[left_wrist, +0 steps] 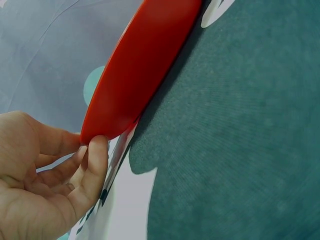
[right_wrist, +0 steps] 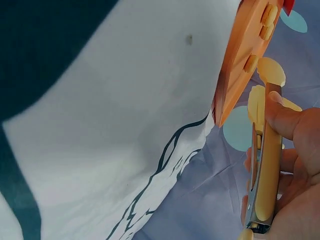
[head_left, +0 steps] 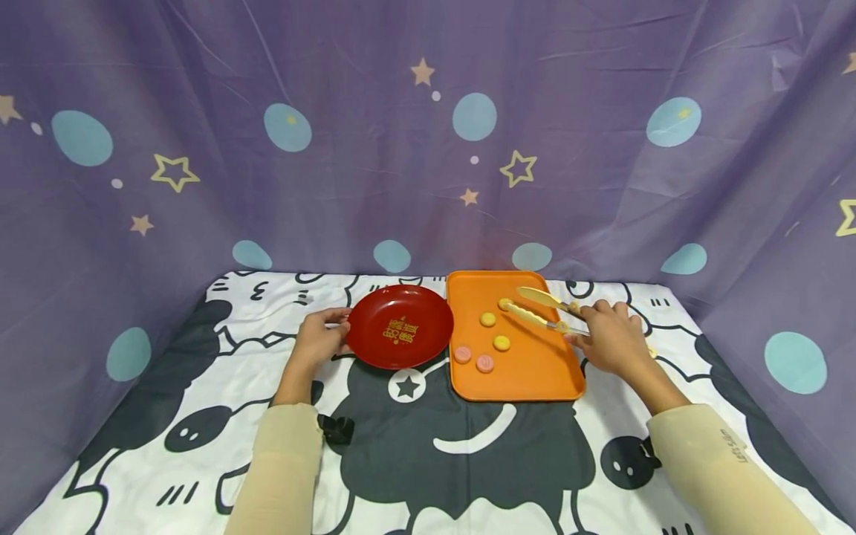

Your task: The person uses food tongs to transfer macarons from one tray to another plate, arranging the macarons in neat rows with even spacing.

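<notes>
My left hand (head_left: 317,340) pinches the left rim of a round red plate (head_left: 428,319) with gold characters. In the left wrist view, thumb and fingertips meet at the edge of the plate (left_wrist: 135,70). My right hand (head_left: 611,338) grips a pair of yellow-tipped tongs (head_left: 530,316), seen closer in the right wrist view with a yellow handle (right_wrist: 270,175). The tongs' arms are spread over an orange tray (head_left: 515,386). Their lower tip overlaps the farthest yellow cookie-like disc (head_left: 502,303). Two more yellow discs (head_left: 501,343) and two pink discs (head_left: 484,363) lie on the tray.
The plate stands close against the tray's left side. Underneath is a black-and-white cartoon-print cloth (head_left: 468,475). A purple curtain (head_left: 374,178) with stars and blue ovals hangs behind the table and along both sides.
</notes>
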A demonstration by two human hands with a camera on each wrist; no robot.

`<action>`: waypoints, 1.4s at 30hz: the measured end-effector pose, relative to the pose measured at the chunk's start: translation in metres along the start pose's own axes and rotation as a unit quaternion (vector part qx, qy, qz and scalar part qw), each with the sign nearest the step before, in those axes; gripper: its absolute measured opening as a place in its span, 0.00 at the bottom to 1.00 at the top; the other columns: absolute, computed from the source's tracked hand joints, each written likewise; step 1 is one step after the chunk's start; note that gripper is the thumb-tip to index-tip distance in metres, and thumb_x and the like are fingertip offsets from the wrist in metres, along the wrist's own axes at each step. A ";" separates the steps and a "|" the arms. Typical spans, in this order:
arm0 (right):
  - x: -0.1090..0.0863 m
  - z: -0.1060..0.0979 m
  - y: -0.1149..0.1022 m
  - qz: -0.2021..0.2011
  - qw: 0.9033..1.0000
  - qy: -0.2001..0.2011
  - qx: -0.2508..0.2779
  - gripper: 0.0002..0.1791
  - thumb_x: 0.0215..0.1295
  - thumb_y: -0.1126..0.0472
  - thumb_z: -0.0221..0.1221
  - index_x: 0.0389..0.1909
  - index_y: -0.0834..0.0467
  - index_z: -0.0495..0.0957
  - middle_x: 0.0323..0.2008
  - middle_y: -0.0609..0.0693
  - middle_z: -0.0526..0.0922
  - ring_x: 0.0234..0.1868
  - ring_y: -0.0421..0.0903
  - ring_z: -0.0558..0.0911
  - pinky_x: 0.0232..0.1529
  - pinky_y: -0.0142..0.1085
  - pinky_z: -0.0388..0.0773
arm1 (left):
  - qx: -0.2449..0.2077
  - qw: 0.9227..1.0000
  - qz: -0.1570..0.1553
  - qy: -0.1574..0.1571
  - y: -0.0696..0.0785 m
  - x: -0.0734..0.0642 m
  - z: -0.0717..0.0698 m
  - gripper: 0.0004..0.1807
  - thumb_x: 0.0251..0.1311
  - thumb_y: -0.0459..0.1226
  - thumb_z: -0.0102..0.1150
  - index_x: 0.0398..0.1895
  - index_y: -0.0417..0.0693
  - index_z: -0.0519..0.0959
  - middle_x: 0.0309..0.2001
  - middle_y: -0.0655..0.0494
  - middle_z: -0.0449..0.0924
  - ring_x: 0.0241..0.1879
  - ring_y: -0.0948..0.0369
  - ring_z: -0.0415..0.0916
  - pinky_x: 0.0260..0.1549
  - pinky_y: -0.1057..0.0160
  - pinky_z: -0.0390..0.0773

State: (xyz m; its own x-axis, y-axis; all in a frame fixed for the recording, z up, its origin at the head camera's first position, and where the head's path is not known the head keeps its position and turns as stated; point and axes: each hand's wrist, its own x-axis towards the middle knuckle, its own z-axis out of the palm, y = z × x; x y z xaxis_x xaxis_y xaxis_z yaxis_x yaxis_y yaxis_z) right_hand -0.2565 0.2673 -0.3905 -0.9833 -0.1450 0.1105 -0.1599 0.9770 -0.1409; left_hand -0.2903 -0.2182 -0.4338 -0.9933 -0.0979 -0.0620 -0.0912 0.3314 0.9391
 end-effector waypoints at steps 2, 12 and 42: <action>0.001 0.001 -0.001 -0.002 1.000 -0.002 -0.001 0.33 0.67 0.48 0.67 0.64 0.67 0.75 0.54 0.68 0.75 0.52 0.69 0.68 0.45 0.62 0.68 | 0.000 1.000 0.001 0.001 0.000 0.000 0.000 0.20 0.73 0.28 0.50 0.66 0.36 0.75 0.56 0.38 0.74 0.29 0.62 0.82 0.30 0.66 0.86; 0.005 0.005 -0.001 -0.007 1.000 -0.005 -0.007 0.31 0.68 0.48 0.67 0.61 0.67 0.77 0.52 0.66 0.76 0.48 0.65 0.69 0.42 0.58 0.67 | -0.006 1.000 0.002 -0.002 0.000 0.000 0.000 0.20 0.73 0.28 0.50 0.65 0.35 0.75 0.56 0.38 0.74 0.28 0.62 0.81 0.30 0.66 0.86; 0.016 0.004 -0.002 -0.008 0.999 -0.031 -0.003 0.30 0.68 0.48 0.66 0.61 0.66 0.78 0.53 0.66 0.77 0.50 0.67 0.70 0.44 0.59 0.69 | -0.012 1.000 -0.004 -0.001 -0.001 0.001 0.001 0.19 0.73 0.28 0.51 0.64 0.36 0.76 0.57 0.38 0.74 0.28 0.62 0.82 0.30 0.65 0.87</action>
State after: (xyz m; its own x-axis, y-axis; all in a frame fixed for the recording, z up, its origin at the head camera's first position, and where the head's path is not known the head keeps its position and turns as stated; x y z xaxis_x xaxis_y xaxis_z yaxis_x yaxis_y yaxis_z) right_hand -0.2722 0.2620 -0.3925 -0.9842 -0.1692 0.0523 -0.1748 0.9755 -0.1335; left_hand -0.2912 -0.2179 -0.4354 -0.9927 -0.0984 -0.0698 -0.0971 0.3088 0.9462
